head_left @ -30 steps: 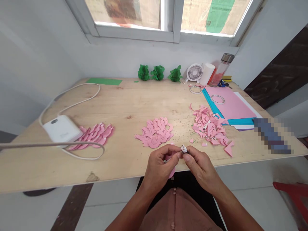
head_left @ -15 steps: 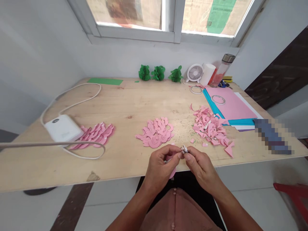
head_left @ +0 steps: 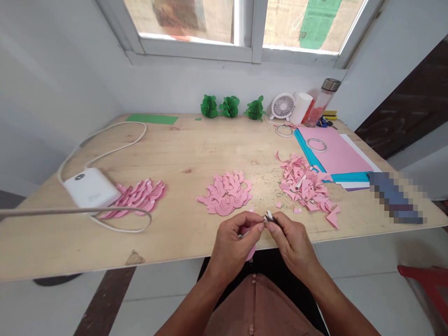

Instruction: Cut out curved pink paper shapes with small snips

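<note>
head cam: l hand (head_left: 235,240) fingers pinched on pink paper (head_left: 251,253) at table (head_left: 175,252) edge; r hand (head_left: 293,239) closed on sm dark thing (head_left: 272,220), can't id, white bit (head_left: 269,213) beside; cutouts (head_left: 227,193) nr.

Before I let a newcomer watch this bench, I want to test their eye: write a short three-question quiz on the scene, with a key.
1. Fill in the colour: the left hand holds ____ paper.
2. How many green paper ornaments stand by the wall?
3. What stands between those ornaments and the white cylinder? A: glass bottle; B: small white fan; C: tape roll.

Key: 1. pink; 2. three; 3. B.
</note>
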Available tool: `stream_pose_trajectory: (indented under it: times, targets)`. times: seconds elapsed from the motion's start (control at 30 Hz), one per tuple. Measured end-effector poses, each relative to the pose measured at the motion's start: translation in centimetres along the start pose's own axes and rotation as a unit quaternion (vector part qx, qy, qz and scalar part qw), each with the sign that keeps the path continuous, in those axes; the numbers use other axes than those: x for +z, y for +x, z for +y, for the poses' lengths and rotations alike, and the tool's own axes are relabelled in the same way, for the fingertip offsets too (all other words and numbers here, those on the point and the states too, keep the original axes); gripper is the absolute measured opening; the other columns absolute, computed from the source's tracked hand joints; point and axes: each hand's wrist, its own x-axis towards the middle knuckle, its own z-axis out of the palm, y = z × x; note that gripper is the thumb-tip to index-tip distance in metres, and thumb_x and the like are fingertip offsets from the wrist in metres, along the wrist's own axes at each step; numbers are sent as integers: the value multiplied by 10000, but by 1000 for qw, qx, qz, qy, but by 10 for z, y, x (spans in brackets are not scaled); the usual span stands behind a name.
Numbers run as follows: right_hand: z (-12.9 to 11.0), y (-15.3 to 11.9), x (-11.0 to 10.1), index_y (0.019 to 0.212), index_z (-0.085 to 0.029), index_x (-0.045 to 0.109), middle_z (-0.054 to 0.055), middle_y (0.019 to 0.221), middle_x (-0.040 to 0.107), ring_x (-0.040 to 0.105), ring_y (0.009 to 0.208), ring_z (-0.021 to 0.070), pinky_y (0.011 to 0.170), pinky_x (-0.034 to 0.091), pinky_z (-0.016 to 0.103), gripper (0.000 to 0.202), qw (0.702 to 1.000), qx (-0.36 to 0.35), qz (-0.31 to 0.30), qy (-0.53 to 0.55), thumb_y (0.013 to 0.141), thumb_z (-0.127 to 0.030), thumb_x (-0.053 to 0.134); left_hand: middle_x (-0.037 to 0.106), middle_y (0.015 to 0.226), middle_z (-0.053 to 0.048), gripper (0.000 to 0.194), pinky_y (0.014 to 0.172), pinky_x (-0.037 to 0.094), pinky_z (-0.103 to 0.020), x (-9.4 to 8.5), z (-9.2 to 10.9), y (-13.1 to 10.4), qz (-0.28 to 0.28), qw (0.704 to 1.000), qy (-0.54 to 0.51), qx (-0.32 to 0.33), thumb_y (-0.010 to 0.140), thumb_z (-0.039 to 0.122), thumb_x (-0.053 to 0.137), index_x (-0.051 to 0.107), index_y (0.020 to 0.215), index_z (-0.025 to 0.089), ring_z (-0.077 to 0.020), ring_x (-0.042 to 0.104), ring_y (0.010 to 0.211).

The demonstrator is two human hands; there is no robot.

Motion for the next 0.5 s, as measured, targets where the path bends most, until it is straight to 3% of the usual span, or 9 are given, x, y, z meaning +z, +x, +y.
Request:
stream_pose_trajectory:
  times: [0.5]
  targets:
    - [1,0,-4,765,-193,491,-35,586,472,427,531,105,493,313,212,267,999,-8,34,-37,922,-387,396,631,642,-9,113,523,409,-207,1,0,1,6,1000,18,-15,738,256,627,674,713,157,-117,522,571]
